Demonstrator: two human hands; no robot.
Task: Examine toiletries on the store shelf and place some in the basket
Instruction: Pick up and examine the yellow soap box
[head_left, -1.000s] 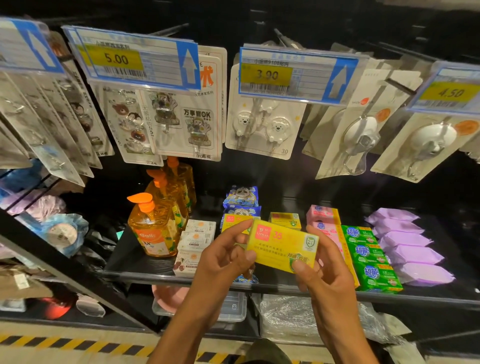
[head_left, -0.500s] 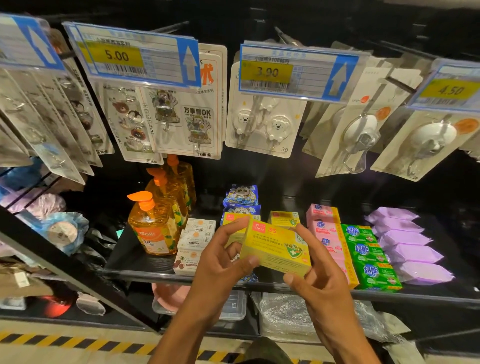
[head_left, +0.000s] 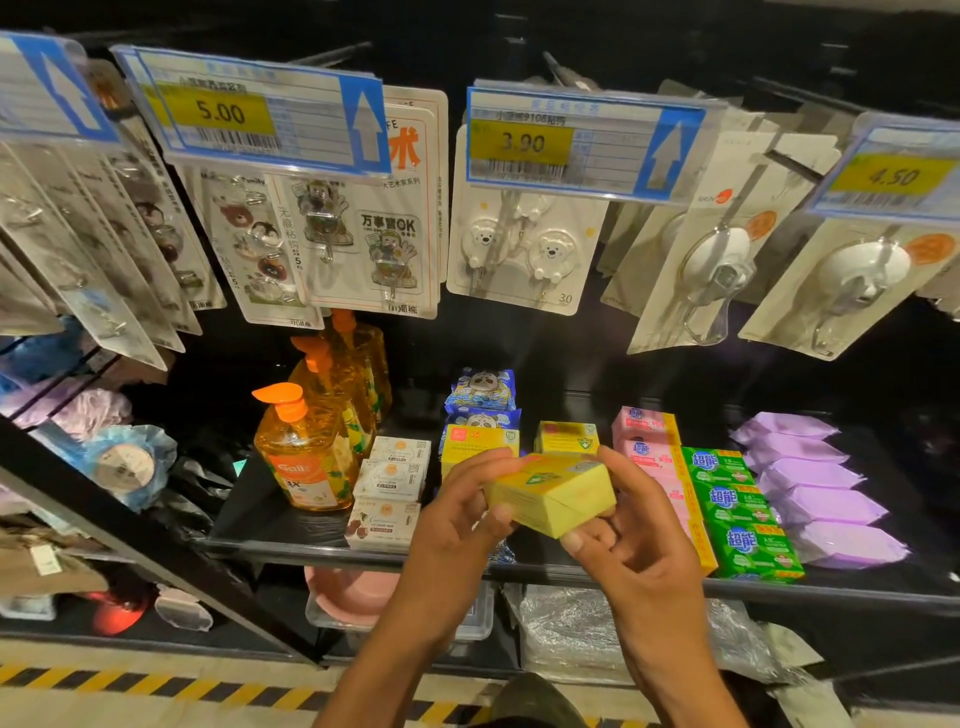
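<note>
Turned since the earlier frames, the box (head_left: 553, 493) now shows a narrow side and corner rather than its printed front. The left hand (head_left: 457, 525) and right hand (head_left: 641, 556) pinch its two ends at lower centre, just before the shelf (head_left: 831, 590). This looks like examining, with no basket in view.

held box: small yellow cardboard box (head_left: 553, 493) with a green shield mark, tilted with one corner toward the camera, raised in front of the shelf edge.
grip: left hand (head_left: 457, 514) holds its left end, right hand (head_left: 639, 540) its right end and underside.
matching stock: two like yellow boxes (head_left: 478, 441) lie on the black shelf (head_left: 270, 530) just behind it.
left of them: orange pump bottles (head_left: 306, 457) upright in a row; small white boxes (head_left: 392, 483) beside them.
right of them: pink boxes (head_left: 644, 431), green wrapped bars (head_left: 727, 499), purple packs (head_left: 810, 483), in rows.
</note>
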